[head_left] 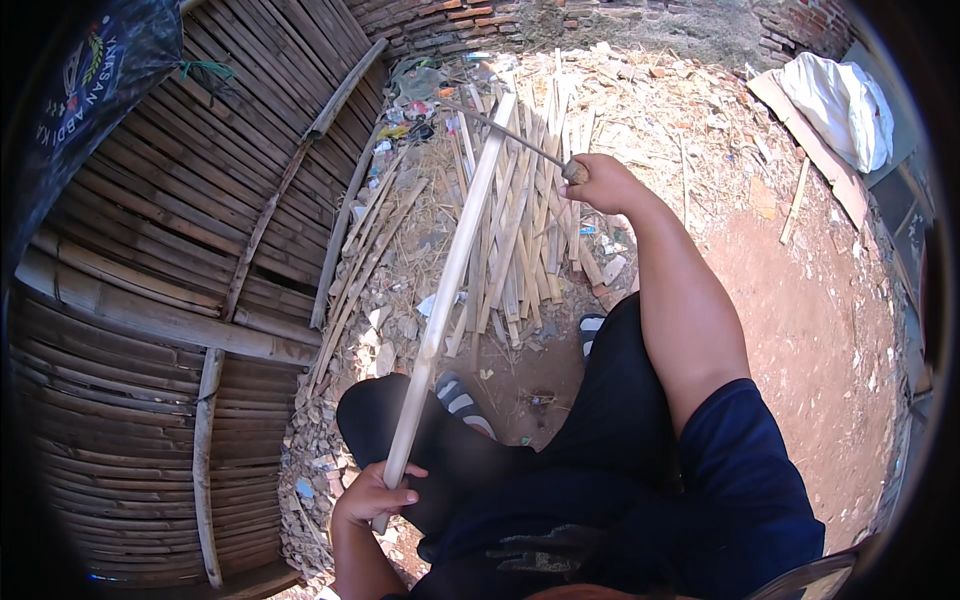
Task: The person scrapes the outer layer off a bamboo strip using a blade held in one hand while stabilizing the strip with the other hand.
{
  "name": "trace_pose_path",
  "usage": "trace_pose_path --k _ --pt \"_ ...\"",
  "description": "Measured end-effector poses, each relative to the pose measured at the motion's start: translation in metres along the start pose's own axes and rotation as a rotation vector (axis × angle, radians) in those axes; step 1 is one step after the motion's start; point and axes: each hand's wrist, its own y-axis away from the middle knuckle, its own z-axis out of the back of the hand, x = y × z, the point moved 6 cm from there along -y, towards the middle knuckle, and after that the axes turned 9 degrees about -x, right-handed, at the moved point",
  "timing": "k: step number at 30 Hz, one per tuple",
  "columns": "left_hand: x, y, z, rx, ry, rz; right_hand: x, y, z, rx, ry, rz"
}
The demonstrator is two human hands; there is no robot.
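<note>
A long pale strip of split bamboo (455,275) slants from my lap up to the far end of the work area. Around its near end the fingers of my left hand (372,494) are closed, just left of my thigh. My right hand (603,185) grips the stubby wooden handle of a machete (535,150), arm stretched forward. Its thin dark blade points to the upper left and crosses the bamboo near the far end. Whether the edge touches or cuts into the bamboo I cannot tell.
Beneath and beyond the bamboo lies a pile of split bamboo strips (525,230) on ground strewn with shavings and rubble. A bamboo slat wall (140,220) stands close on the left, a brick wall (660,30) at the back. A white sack (835,105) rests at the far right.
</note>
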Motion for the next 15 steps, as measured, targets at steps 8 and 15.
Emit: trace_pose_path --k 8,15 --pt "0.008 0.001 0.002 0.035 0.147 -0.009 0.102 0.081 -0.048 0.34 0.27 0.541" --pt "0.005 0.003 0.002 -0.028 0.028 0.005 0.05 0.027 -0.029 0.279 0.146 0.243"
